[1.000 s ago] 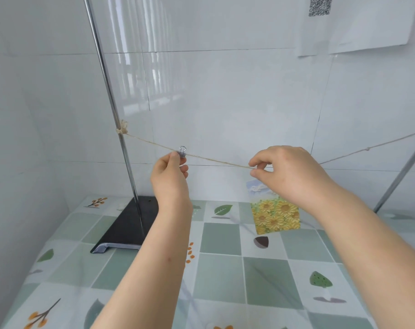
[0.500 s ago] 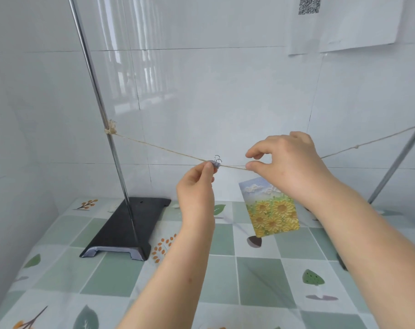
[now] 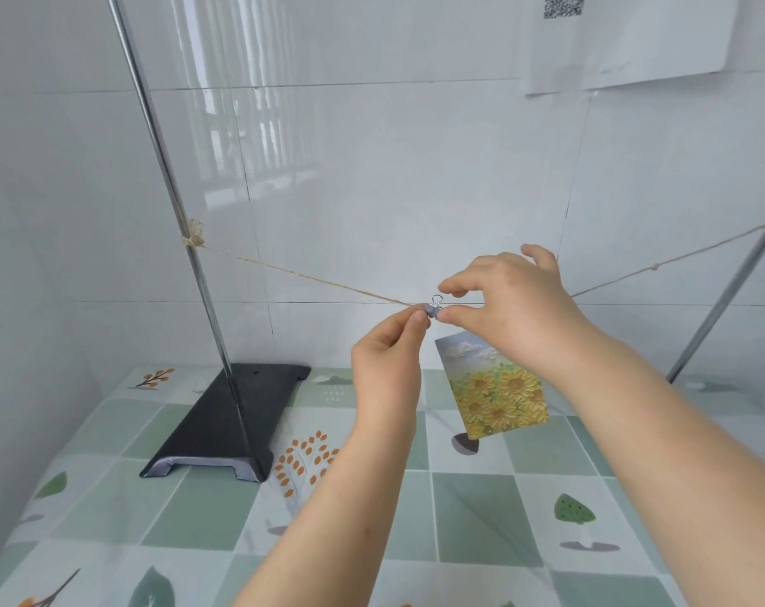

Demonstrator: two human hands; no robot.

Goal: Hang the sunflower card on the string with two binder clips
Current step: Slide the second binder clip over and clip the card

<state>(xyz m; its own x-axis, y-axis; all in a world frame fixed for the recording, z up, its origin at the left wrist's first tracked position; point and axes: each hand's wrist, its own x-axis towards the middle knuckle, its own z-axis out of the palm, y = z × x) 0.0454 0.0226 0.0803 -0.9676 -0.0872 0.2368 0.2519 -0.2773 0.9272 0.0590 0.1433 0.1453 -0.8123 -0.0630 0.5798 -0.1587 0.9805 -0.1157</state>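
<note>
A rough, fibrous beige twine string (image 3: 310, 280) sags across the scene, knotted at one end to a thin, shiny metal rod (image 3: 170, 203) and running off at the other toward a second slanted metal rod (image 3: 722, 308). The near rod rises from a flat, matte black cast base (image 3: 223, 424) with bevelled edges, which sits on a glossy table (image 3: 481, 514) covered in pale green and white squares printed with leaves and orange sprigs. Behind the string stands a smooth white tiled wall (image 3: 372, 168), with a white paper sheet (image 3: 626, 41) bearing a printed code pinned high above it.

At the lowest dip of the string is a small grey-blue metal binder clip (image 3: 433, 308) with bright wire loop handles standing up. The left hand (image 3: 389, 361) reaches up from below the string, forearm bare and steeply raised, thumb and forefinger pinched together on the clip's left side. The right hand (image 3: 507, 308) comes in from the right, wrist bent down, its forefinger and thumb closed around the clip's right side and the string there, remaining fingers curled loosely above.

The sunflower card (image 3: 490, 387), a stiff glossy rectangle painted with yellow blooms under a cloudy blue sky, hangs tilted just below the string, its upper edge tucked under the right hand; whether the clip bites that edge I cannot tell.
</note>
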